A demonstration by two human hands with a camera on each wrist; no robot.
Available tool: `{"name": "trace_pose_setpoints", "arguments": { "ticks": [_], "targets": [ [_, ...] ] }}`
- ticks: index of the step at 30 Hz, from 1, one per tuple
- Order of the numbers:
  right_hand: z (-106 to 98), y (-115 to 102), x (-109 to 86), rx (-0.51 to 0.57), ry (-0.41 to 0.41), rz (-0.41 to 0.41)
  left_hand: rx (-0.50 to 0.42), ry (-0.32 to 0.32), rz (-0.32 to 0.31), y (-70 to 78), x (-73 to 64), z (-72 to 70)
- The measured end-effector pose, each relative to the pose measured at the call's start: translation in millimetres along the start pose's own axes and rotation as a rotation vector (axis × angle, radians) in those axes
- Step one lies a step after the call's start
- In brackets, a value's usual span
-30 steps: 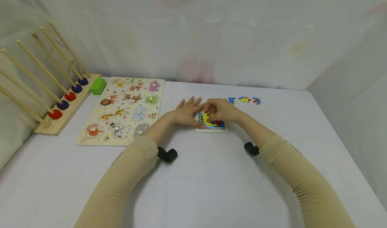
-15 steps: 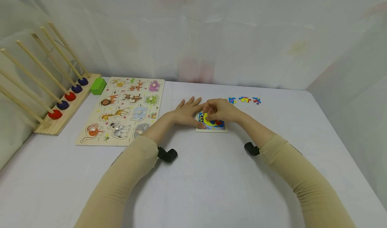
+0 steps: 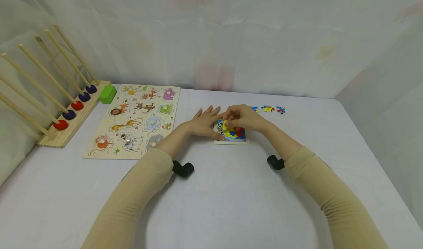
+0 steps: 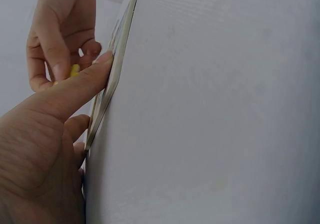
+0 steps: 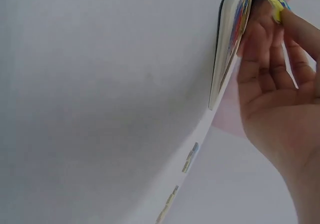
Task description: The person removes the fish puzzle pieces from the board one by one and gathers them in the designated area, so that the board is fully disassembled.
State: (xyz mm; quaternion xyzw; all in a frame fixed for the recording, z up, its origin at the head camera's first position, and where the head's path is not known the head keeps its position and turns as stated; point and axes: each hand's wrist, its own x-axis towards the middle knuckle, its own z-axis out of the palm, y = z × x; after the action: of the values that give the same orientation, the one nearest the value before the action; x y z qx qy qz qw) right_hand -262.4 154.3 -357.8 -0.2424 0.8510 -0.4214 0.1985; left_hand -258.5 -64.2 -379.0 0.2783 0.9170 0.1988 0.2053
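Observation:
A small jigsaw puzzle board (image 3: pixel 233 139) in a pale frame lies flat on the table, with blue, yellow and red artwork. My left hand (image 3: pixel 203 125) rests at its left side with fingers spread, and the thumb (image 4: pixel 87 82) presses on its frame. Above the board, my right hand (image 3: pixel 246 117) pinches a yellow and blue jigsaw piece (image 5: pixel 276 5) between thumb and fingertips. That piece is tilted up, off the board, in the right wrist view. My right hand hides the board's upper right part.
Three loose jigsaw pieces, one of them a yellow and red piece (image 3: pixel 267 109), lie behind the right hand. To the left lies a wooden animal peg puzzle (image 3: pixel 132 122). Beyond it are a green block (image 3: pixel 107 94) and a wooden rack (image 3: pixel 72 116) with upright rods and beads.
My right hand has risen slightly, and the pinched jigsaw piece has come up off the board with it. The left hand has stayed in place.

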Motion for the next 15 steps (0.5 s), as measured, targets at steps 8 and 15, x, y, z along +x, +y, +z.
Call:
{"name": "trace_pose_setpoints", "arguments": {
  "ticks": [8, 15],
  "targets": [
    [-20.2, -3.6, -2.5, 0.082, 0.151, -0.001, 0.037, 0.009, -0.006, 0.8, 1.0, 0.5],
    [-44.3, 5.4, -7.3, 0.101, 0.259, 0.034, 0.044, 0.005, -0.004, 2.0, -0.2, -0.1]
  ]
}}
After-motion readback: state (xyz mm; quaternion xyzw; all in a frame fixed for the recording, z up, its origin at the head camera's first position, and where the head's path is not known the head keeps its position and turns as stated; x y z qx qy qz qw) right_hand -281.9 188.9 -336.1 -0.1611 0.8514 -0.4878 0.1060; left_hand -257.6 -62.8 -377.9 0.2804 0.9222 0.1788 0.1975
